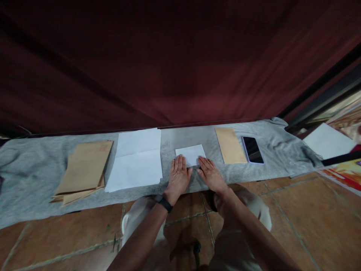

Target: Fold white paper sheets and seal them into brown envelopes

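Observation:
A small folded white paper (191,153) lies on the grey cloth (34,165) in front of me. My left hand (178,177) lies flat with fingers stretched out, its fingertips on the paper's near left edge. My right hand (210,174) is also flat and open, pressing the paper's near right corner. A black band sits on my left wrist.
On the cloth lie a stack of brown envelopes (83,170) at left, white sheets (137,160) beside it, one brown envelope (230,145) and a dark phone (252,149) at right. A dark red curtain (169,64) hangs behind. Brown floor tiles (296,222) are below.

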`<state>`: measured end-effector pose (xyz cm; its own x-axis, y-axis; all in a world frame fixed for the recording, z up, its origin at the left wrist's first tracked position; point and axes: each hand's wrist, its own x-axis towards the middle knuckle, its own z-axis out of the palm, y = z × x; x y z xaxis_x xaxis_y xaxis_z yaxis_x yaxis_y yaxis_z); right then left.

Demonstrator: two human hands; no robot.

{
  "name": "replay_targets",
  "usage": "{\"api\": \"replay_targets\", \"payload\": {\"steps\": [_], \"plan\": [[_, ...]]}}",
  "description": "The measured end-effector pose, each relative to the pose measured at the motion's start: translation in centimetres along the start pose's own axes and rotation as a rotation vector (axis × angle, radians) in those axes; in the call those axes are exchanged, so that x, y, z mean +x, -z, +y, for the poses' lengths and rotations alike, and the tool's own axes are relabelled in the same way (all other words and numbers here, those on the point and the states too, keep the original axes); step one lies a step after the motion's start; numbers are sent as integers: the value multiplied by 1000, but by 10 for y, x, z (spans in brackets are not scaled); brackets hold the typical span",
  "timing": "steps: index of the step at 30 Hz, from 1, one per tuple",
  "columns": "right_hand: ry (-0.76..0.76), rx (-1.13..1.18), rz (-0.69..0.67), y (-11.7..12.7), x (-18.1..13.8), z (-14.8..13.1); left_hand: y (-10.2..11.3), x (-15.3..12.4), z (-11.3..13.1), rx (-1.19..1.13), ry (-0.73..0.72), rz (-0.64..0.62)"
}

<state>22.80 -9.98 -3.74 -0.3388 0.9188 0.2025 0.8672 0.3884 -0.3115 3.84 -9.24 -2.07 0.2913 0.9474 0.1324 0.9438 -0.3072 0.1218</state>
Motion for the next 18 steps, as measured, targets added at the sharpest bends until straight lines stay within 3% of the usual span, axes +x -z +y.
{"api": "replay_targets", "payload": {"steps": [9,18], "plan": [[-11,28,3,2,1,-1,-3,27,-8,31,51,-37],[-11,96,-27,7,17,-5,-11,29,-8,-4,49,4]]}}
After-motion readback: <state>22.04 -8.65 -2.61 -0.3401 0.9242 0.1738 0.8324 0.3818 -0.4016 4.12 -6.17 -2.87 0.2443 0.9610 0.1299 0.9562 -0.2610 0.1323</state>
